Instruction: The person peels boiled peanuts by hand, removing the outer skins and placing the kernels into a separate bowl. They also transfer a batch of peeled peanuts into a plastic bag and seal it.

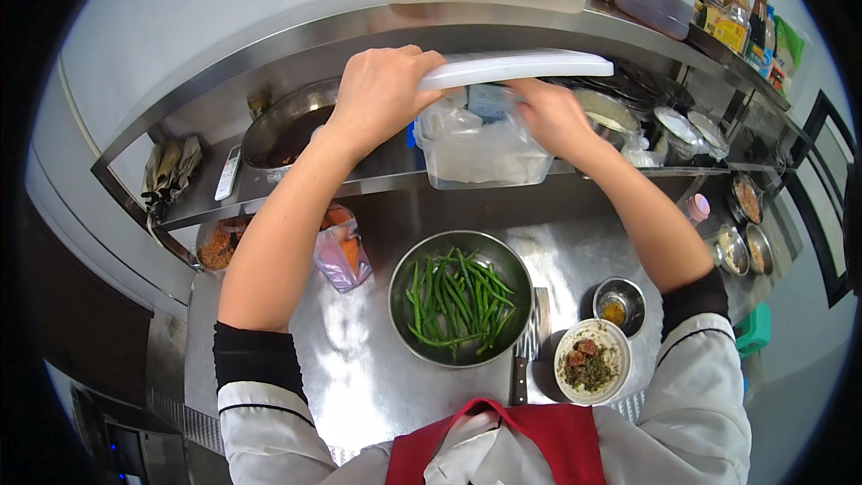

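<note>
My left hand (385, 91) grips the left end of a white plastic lid (522, 69), raised and tilted above a clear plastic container (486, 165) on the middle steel shelf. Under the lid's right part, my right hand (557, 118) reaches to the container's right side, beside clear plastic film (465, 114) and a bluish item (489, 101) inside. Its fingertips are partly hidden, so its hold is unclear. Below, on the steel worktop (343, 357), a metal bowl (394, 313) holds long green beans (461, 303).
Right of the beans lie a wood-handled knife (520, 377), a white bowl of seasoning (626, 374) and a small metal bowl (638, 303). A purplish plastic bag (342, 263) sits at left. A large pan of dark liquid (252, 141) and a remote control (229, 174) occupy the shelf.
</note>
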